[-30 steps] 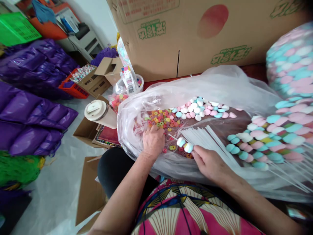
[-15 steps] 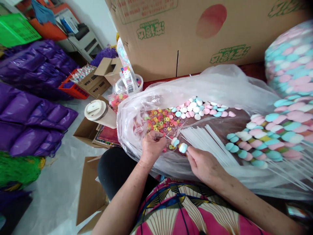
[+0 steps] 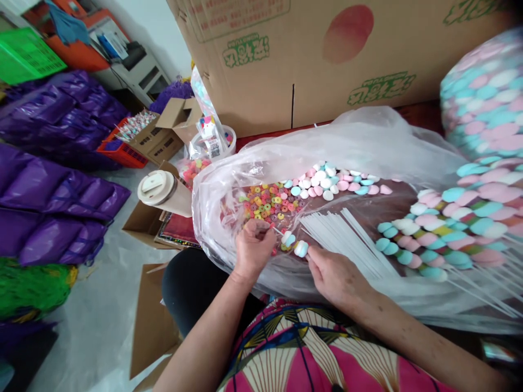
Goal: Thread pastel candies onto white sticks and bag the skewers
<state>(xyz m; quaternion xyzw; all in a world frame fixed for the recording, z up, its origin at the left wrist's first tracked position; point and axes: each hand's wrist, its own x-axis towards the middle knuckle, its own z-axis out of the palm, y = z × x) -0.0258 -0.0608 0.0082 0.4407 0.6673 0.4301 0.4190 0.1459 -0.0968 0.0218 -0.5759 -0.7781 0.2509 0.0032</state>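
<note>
While gripping the stick (image 3: 277,231) low down in the right hand (image 3: 335,275), leaves the far tip to the left hand (image 3: 254,247). Has the right grip clamped on the stick just under the lower marshmallows (image 3: 302,249), perhaps as a stop against sliding. Has the left grip pinched together at the tip, on what seems a red ring (image 3: 272,225); too small to tell whether on the stick or only against it. Slants the stick leftward in front of the body, probably to bring the tip to the left fingers without a long reach. Shows a yellow ring (image 3: 297,247) next to the lower marshmallows, then a gap before the upper marshmallows (image 3: 288,238).

Has loose rings (image 3: 265,198) spread just beyond the left hand, apparently for short picks. Has loose marshmallows (image 3: 322,181) scattered farther right, and bare sticks (image 3: 339,239) fanned near the right hand, likely for easy drawing one by one. Stacks filled sticks (image 3: 431,222) well to the right, bare ends pointing outward, perhaps for order. Rests these on plastic (image 3: 368,128), probably as a clean layer. Farther out, has a bulging bag (image 3: 486,92) at far right, a large box (image 3: 253,81) behind, and a cup (image 3: 157,188) at left, clear of both hands.
</note>
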